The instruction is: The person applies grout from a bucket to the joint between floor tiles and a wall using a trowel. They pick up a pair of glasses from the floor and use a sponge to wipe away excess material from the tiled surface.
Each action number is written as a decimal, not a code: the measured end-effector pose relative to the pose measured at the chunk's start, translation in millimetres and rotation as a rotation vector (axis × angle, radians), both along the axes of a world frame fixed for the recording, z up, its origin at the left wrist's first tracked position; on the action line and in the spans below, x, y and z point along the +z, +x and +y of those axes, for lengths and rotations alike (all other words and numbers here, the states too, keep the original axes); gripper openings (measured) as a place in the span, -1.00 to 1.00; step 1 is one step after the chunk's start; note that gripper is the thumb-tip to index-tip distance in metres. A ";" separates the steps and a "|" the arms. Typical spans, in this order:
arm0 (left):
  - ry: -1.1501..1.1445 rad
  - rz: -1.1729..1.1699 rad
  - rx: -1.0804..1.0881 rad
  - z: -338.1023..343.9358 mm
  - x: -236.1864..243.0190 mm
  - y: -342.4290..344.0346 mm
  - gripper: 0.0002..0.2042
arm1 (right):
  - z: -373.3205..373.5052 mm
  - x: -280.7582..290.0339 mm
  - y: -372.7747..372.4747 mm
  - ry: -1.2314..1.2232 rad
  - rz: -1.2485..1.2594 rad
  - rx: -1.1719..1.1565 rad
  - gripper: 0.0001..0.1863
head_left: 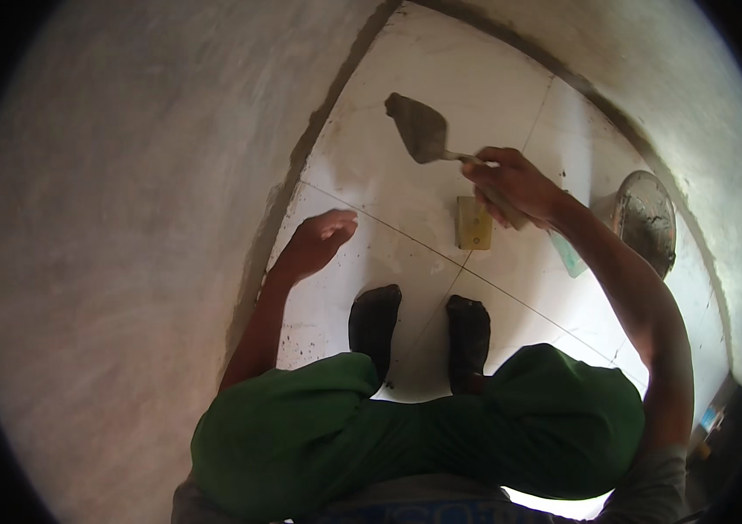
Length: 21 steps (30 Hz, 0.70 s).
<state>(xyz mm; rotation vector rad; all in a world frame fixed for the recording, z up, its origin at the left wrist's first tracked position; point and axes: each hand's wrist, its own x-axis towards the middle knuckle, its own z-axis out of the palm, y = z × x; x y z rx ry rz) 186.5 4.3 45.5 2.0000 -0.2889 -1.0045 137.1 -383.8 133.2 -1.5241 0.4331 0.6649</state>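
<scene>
My right hand [519,188] is closed round the handle of a trowel [421,131]. The trowel is held over the white tiled floor, its grey, mortar-smeared blade pointing to the far left. Nothing shows in my left hand [314,243], whose fingers are loosely bent and apart from the trowel. It is raised beside the foot of the left wall. Below my right hand a flat yellow block [473,224] lies on the tiles, partly covered by the hand. A pale green flat piece [569,253] shows partly behind my right forearm.
A mortar-stained basin [646,218] stands at the right, partly behind my forearm. Grey walls [126,218] close in on the left and far right, with a dark mortar strip [314,131] along their foot. My dark-covered feet [469,336] are on the tiles. Dark specks dot the floor.
</scene>
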 end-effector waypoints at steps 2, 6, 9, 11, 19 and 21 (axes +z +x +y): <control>-0.060 0.067 -0.043 22.1 42.4 -25.2 -0.55 | 15.6 -28.7 31.5 0.022 0.009 0.034 -0.68; -0.249 0.525 0.069 78.0 85.4 -101.0 -0.48 | 51.8 -75.6 78.2 0.132 -0.009 -0.144 -0.77; -0.195 0.766 0.162 70.6 123.5 -161.6 -0.47 | 90.8 -99.6 109.7 0.170 -0.042 -0.286 -0.76; -0.111 0.902 0.198 52.0 170.4 -173.7 -0.48 | 100.6 -117.9 122.5 0.161 -0.047 -0.369 -0.75; -0.283 0.997 0.678 71.1 157.3 -219.6 -0.51 | 212.6 -188.6 175.2 -0.240 -0.380 -0.595 -0.75; -0.300 1.037 0.659 59.0 143.1 -207.4 -0.57 | 224.8 -199.6 169.1 -0.362 -0.482 -0.595 -0.77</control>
